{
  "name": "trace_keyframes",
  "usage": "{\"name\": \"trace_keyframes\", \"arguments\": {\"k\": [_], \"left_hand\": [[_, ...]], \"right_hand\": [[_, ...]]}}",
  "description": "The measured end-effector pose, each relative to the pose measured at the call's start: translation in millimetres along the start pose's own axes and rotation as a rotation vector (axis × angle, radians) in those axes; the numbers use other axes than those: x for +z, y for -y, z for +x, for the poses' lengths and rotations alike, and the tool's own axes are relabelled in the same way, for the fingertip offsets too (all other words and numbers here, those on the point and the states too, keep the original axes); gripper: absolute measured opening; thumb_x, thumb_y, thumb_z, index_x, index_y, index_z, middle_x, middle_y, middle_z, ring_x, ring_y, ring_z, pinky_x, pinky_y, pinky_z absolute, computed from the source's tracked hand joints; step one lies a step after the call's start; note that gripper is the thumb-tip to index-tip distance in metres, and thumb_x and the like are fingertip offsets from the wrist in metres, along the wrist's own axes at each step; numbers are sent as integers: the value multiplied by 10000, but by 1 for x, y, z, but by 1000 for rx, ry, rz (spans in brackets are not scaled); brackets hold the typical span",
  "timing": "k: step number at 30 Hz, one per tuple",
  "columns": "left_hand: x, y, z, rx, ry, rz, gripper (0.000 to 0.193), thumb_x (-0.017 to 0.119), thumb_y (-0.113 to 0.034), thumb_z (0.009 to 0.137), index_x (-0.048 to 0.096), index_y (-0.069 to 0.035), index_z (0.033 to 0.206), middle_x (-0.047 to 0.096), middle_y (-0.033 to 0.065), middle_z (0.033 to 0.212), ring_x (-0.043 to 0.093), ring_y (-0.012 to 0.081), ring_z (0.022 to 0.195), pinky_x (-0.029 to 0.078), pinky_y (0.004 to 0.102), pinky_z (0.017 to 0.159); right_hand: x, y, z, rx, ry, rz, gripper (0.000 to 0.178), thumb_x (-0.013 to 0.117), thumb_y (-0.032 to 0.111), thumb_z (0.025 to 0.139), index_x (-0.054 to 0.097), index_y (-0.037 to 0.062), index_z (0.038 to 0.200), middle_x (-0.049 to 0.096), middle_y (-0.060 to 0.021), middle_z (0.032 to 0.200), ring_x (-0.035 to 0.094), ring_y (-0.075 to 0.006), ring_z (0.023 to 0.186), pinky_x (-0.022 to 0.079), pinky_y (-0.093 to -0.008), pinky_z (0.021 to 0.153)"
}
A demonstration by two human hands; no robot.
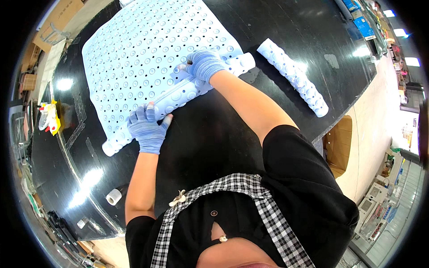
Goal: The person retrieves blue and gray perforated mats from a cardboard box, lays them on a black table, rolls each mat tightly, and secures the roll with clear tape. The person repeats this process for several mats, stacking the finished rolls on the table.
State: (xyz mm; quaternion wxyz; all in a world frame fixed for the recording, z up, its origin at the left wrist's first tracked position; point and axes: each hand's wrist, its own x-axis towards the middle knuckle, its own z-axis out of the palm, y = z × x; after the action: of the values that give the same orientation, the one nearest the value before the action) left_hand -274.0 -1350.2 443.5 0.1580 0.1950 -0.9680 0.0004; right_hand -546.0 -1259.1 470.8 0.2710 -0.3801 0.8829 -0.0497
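Observation:
A light blue bath mat [134, 62], covered in suction cups and small holes, lies spread on the black table with its near edge wound into a slanting roll. My left hand [147, 128], in a blue fingertip-less glove, grips the roll near its left end, fingers over the top and thumb on the near side. Farther right, my right hand [204, 66], gloved alike, is curled over the roll close to its right end. Some of its fingers are hidden behind the hand. A second rolled-up mat [292, 77] lies apart, to the right of my right arm.
Near my left forearm is a small white tape roll [114, 197]. A yellow and clear plastic packet [51, 117] sits at the table's left side. Past the right table edge [344, 103] stands an open cardboard box [338, 145]. Blue packages [364, 27] are at the far right.

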Motion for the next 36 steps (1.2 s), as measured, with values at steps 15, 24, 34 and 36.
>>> {"name": "trace_keyframes", "arguments": {"k": [15, 24, 34, 36], "left_hand": [[3, 49, 82, -71, 239, 81, 902, 755, -569, 736, 421, -83, 1418, 545, 167, 1322, 550, 322, 1212, 445, 439, 1026], [-40, 39, 110, -148, 564, -23, 536, 675, -364, 836, 533, -126, 1295, 658, 181, 1110, 655, 356, 1042, 525, 451, 887], [-88, -111, -188, -84, 797, -204, 652, 689, -418, 755, 555, -147, 1332, 588, 224, 1199, 584, 390, 1076, 479, 503, 876], [-94, -109, -201, -132, 568, -189, 725, 723, -416, 706, 548, -169, 1365, 534, 222, 1281, 495, 403, 1158, 405, 564, 978]], "right_hand": [[-21, 52, 44, -334, -280, -215, 652, 552, 627, 889, 615, 133, 1309, 604, -154, 1298, 583, -330, 1204, 461, -440, 1012], [-23, 76, 0, -452, -71, -479, 606, 609, 370, 815, 530, 134, 1368, 610, -209, 1235, 617, -379, 1119, 505, -441, 944], [127, -4, -296, -411, 218, -259, 590, 680, 425, 789, 565, 163, 1305, 584, -162, 1254, 560, -356, 1163, 440, -473, 995], [105, 6, -298, -517, 136, -288, 683, 773, 471, 689, 595, 167, 1274, 595, -152, 1226, 550, -338, 1133, 457, -454, 972]]}}
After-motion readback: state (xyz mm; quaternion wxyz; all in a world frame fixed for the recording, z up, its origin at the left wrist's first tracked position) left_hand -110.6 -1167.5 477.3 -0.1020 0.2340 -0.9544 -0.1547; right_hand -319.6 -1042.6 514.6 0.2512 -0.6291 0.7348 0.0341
